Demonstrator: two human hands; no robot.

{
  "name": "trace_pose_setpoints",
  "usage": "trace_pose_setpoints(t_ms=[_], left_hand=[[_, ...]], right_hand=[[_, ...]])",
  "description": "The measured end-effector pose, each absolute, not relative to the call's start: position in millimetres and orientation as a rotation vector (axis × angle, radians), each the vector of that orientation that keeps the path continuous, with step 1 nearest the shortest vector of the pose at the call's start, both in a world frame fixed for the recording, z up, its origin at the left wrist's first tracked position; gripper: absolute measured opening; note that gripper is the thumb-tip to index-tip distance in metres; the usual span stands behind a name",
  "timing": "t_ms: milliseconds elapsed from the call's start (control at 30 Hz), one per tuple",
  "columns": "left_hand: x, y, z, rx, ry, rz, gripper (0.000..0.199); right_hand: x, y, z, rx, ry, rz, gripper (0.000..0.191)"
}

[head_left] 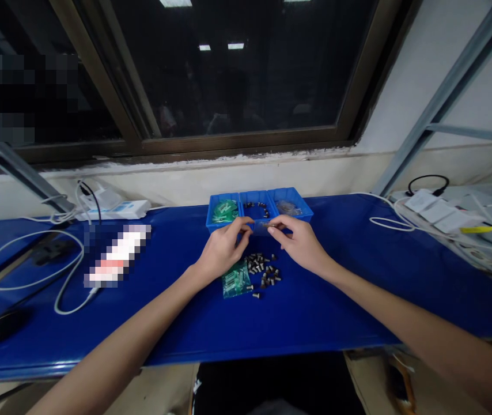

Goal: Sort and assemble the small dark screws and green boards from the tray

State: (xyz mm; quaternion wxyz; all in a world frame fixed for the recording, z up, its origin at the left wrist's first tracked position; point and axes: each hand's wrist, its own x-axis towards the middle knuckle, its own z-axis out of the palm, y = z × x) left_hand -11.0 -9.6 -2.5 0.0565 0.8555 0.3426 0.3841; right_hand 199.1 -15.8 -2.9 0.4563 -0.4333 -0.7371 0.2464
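The right hand point(300, 245) pinched a small metal screw point(265, 225) between nearly closed fingers point(273, 229) over the middle compartment of the blue tray point(291, 197); the left hand point(223, 251) curled just beside it, contact unclear.

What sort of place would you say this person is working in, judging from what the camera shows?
Probably a small-parts assembly workstation, perhaps for electronics or hardware. A blue-covered workbench carries a three-compartment blue parts tray, loose metal screws, and a white power strip with cables.

The head-worn camera looked forward and down, close over the table point(315, 323), with the window point(229, 69) at twelve o'clock
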Motion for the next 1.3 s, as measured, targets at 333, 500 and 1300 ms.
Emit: trace_pose_setpoints(t_ms=[333,500,1300], left_hand=[[-15.3,-7.2,-4.2,2.783,0.999,1.104,0.024],[-12.7,-11.5,-1.6,2.849,0.972,1.178,0.019],[-12.3,-8.9,-1.4,2.621,1.094,1.063,0.024]], right_hand=[[200.3,-13.4,-5.7,-0.908,-1.628,1.011,0.029],[196.4,-17.3,-0.5,-0.867,-1.590,1.167,0.022],[240.9,25.5,5.9,-1.136,-1.601,0.251,0.023]])
